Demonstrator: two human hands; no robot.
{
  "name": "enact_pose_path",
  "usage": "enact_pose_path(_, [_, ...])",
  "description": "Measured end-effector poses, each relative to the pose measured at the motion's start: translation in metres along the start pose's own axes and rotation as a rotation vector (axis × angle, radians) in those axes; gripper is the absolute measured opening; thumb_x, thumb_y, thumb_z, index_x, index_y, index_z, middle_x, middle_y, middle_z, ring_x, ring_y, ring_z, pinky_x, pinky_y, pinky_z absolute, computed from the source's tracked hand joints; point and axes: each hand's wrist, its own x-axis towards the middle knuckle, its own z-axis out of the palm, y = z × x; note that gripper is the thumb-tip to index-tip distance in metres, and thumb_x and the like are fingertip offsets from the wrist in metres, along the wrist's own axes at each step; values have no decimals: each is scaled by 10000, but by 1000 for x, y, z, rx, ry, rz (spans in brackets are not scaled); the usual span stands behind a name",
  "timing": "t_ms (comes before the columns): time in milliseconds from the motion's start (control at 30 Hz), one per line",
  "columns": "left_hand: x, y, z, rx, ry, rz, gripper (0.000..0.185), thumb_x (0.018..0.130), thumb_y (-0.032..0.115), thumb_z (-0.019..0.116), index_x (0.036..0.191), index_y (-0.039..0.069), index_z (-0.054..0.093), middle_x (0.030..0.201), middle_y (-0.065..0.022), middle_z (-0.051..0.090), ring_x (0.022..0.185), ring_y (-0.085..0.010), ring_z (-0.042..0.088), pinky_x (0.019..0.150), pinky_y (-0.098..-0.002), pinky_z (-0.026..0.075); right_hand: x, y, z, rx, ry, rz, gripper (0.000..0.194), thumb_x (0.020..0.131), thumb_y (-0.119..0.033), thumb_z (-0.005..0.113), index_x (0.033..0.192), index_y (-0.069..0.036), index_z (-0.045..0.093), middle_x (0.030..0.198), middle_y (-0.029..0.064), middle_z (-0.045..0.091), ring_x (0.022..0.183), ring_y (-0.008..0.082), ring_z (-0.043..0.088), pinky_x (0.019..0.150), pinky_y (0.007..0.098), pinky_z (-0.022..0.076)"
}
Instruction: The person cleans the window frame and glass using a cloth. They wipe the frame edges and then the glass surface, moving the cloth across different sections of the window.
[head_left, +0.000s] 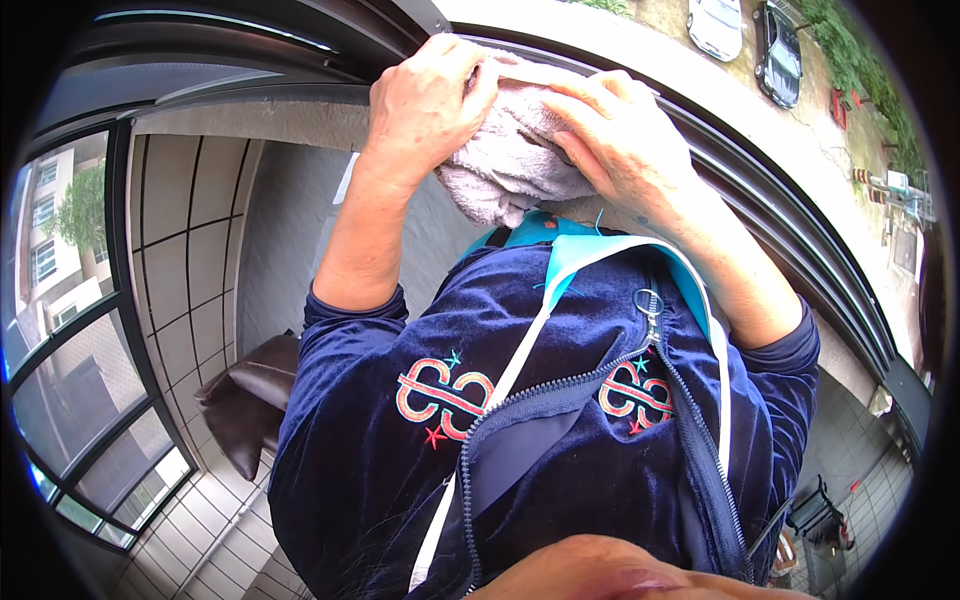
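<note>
A bunched, greyish-pink terry cloth (517, 150) hangs between my two hands, over the window's sill and sliding tracks (750, 172). My left hand (630, 135) lies at its right side, fingers bent over the folds and a strip of the cloth's upper edge. On the other side, my right hand (431, 105) is closed around the upper left part of the cloth, its fingertips partly hidden. Below the cloth, a turquoise apron (585, 255) with white straps hangs over a blue velvet zip jacket (360, 450).
The dark window frame (352, 37) runs along the top and right, with parked cars (780, 56) far below outside. A tiled wall (187, 202) and glazed panels (82, 360) stand at left, near a brown leather-like seat (255, 390). A dark cart-like object (817, 517) is at lower right.
</note>
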Motion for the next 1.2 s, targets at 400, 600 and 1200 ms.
enact_pose_path(400, [11, 2, 16, -206, 115, -196, 199, 858, 258, 750, 936, 77, 728, 878, -97, 720, 751, -224, 683, 720, -324, 539, 12, 5, 18, 88, -122, 101, 437, 954, -211, 641, 1345, -40, 547, 1253, 146, 602, 1143, 313, 572, 1008, 405, 482])
enact_pose_path(600, [-2, 11, 23, 16, 340, -110, 211, 855, 214, 749, 969, 78, 634, 931, -95, 622, 778, -285, 679, 685, -394, 571, 7, -2, 13, 28, 118, 59, 378, 928, -221, 638, 1287, -117, 589, 1248, 75, 575, 1083, 241, 591, 894, 353, 551])
enact_pose_path(1200, [-10, 13, -3, -43, 52, -36, 244, 899, 261, 718, 1107, 133, 728, 1038, -102, 644, 923, -304, 690, 790, -405, 559, 20, -13, 6, 38, -27, 186, 425, 996, -303, 552, 1388, -146, 504, 1105, 113, 652, 928, 251, 707, 640, 374, 620])
